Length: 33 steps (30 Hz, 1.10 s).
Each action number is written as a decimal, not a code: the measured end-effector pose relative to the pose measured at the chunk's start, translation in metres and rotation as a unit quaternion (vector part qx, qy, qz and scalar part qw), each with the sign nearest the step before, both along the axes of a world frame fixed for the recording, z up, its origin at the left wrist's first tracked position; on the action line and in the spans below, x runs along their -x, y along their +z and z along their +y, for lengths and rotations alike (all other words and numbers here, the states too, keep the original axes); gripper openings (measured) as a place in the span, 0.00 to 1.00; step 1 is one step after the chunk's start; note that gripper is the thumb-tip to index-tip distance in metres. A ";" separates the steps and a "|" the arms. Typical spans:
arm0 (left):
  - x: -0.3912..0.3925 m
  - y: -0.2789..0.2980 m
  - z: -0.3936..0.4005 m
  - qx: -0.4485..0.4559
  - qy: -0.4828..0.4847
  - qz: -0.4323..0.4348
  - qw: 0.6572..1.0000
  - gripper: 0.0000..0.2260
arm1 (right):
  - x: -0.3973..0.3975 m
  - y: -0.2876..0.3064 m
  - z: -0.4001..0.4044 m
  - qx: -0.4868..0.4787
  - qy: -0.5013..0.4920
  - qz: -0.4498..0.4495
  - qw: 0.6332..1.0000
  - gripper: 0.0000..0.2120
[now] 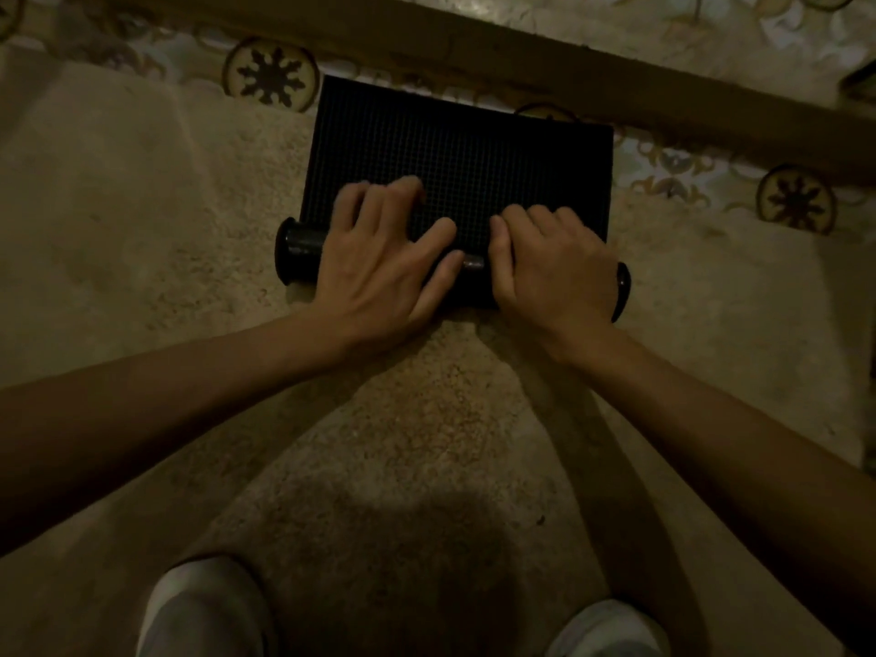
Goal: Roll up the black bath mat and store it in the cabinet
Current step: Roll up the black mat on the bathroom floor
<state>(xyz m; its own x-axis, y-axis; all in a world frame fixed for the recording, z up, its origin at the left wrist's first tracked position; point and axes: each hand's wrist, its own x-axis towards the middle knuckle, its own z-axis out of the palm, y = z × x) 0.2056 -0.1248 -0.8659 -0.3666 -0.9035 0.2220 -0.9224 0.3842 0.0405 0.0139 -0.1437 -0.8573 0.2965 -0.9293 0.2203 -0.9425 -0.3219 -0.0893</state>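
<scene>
The black bath mat [464, 149] lies on a beige carpet, its grid-textured far part flat and its near part wound into a roll [301, 251] that sticks out on both sides of my hands. My left hand [379, 258] presses on the roll's left half, fingers spread over it onto the flat part. My right hand [550, 263] covers the roll's right half, fingers curled over its top. The middle of the roll is hidden under both hands. No cabinet is in view.
A beige carpet [142, 206] covers the floor around the mat. Patterned tiles [270, 75] run along its far edge, beside a brown wooden strip [569, 73]. My knees in light trousers [204, 609] are at the bottom of the view.
</scene>
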 end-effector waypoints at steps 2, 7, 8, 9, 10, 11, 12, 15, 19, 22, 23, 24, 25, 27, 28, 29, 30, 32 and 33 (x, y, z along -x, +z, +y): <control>0.000 -0.003 0.003 0.005 0.004 -0.019 1.000 0.19 | 0.000 0.000 -0.012 -0.028 -0.014 -0.013 0.999 0.19; -0.001 -0.003 -0.008 0.013 -0.019 -0.019 1.000 0.22 | 0.002 -0.001 -0.025 -0.042 -0.027 -0.028 0.998 0.19; 0.000 -0.001 -0.013 0.020 -0.016 -0.027 0.999 0.20 | 0.002 0.001 -0.025 -0.040 -0.028 -0.033 0.998 0.20; 0.002 0.000 -0.017 0.026 -0.010 -0.033 0.999 0.19 | 0.002 0.002 -0.025 -0.029 -0.026 -0.035 0.999 0.20; 0.004 0.001 -0.020 0.030 -0.006 -0.035 0.999 0.18 | 0.002 0.003 -0.023 -0.008 -0.019 -0.036 0.999 0.20; 0.005 0.002 -0.022 0.031 -0.005 -0.033 0.999 0.17 | 0.003 0.002 -0.019 0.016 -0.012 -0.038 0.999 0.18; 0.005 0.002 -0.024 0.032 -0.005 -0.025 0.999 0.16 | 0.003 0.002 -0.014 0.034 -0.008 -0.039 0.999 0.17; 0.004 0.003 -0.031 0.030 -0.007 -0.003 1.000 0.15 | 0.004 -0.006 -0.003 0.038 -0.018 -0.013 0.999 0.17; 0.006 0.011 -0.043 0.011 0.001 0.014 1.000 0.17 | 0.003 -0.001 -0.020 0.036 -0.008 -0.006 0.999 0.18; 0.007 0.011 -0.043 0.009 0.010 -0.007 1.000 0.19 | 0.004 0.004 -0.039 0.003 -0.007 -0.020 1.000 0.21; 0.006 0.009 -0.039 0.006 0.017 -0.013 1.000 0.20 | 0.005 0.005 -0.044 -0.009 -0.009 -0.021 1.000 0.21; 0.005 0.006 -0.035 0.004 0.021 -0.016 1.000 0.21 | 0.004 0.006 -0.049 -0.022 -0.010 -0.022 0.999 0.21; 0.004 0.003 -0.031 0.003 0.019 -0.018 1.000 0.22 | 0.003 0.007 -0.053 -0.034 -0.010 -0.019 0.999 0.22; 0.001 0.000 -0.032 0.014 -0.001 -0.023 1.000 0.25 | 0.003 0.008 -0.057 -0.045 -0.009 -0.011 0.999 0.22; 0.001 0.000 -0.037 0.024 -0.011 -0.029 0.999 0.24 | 0.003 0.009 -0.057 -0.043 -0.012 -0.010 0.999 0.22; 0.001 0.001 -0.043 0.032 -0.018 -0.036 0.999 0.24 | 0.004 0.010 -0.056 -0.036 -0.017 -0.014 0.999 0.22; 0.001 0.002 -0.050 0.037 -0.021 -0.042 0.998 0.23 | 0.004 0.010 -0.053 -0.021 -0.024 -0.020 0.999 0.22; 0.004 0.004 -0.065 0.040 -0.017 -0.038 0.998 0.21 | 0.004 0.008 -0.047 0.020 -0.036 -0.025 0.999 0.21; 0.005 0.004 -0.070 0.041 -0.011 -0.032 0.999 0.21 | 0.004 0.005 -0.044 0.036 -0.039 -0.016 0.998 0.21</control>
<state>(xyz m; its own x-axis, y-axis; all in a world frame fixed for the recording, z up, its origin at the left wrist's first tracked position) 0.2002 -0.1947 -0.8621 -0.4028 -0.8747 0.2695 -0.9130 0.4047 -0.0509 0.0103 -0.1872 -0.8519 0.2155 -0.9309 0.2950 -0.9621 -0.2541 -0.0989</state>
